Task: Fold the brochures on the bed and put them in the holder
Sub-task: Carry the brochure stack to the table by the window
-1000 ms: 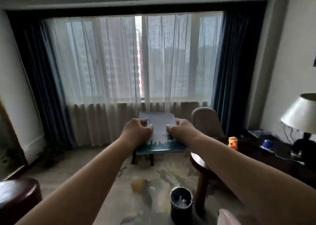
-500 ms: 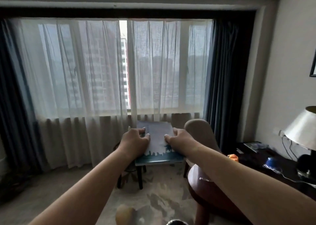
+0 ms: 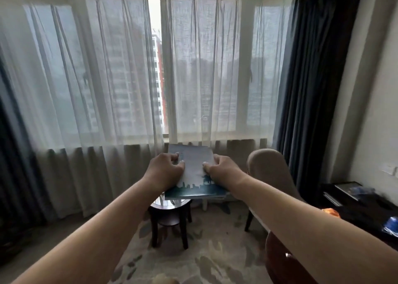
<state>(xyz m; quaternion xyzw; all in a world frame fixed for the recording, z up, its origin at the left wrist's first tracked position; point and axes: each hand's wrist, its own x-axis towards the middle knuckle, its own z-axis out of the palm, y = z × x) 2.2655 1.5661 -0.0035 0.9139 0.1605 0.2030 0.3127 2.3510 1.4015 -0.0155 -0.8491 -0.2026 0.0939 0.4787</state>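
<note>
A pale grey brochure (image 3: pixel 193 165) with a dark blue skyline along its near edge is held out in front of me at arm's length. My left hand (image 3: pixel 164 171) grips its left side with curled fingers. My right hand (image 3: pixel 224 169) grips its right side the same way. The sheet lies nearly flat and looks folded, with stacked edges at its near side. The bed and the holder are out of view.
Below the brochure stands a small dark round side table (image 3: pixel 170 217) on patterned carpet. A beige chair (image 3: pixel 271 171) is to the right, a dark desk (image 3: pixel 357 204) with small items at far right. Sheer curtains (image 3: pixel 107 79) cover the window ahead.
The view has swung upward and to the right: the bin and lamp have dropped out of sight. Both hands keep the same grip on the brochure.
</note>
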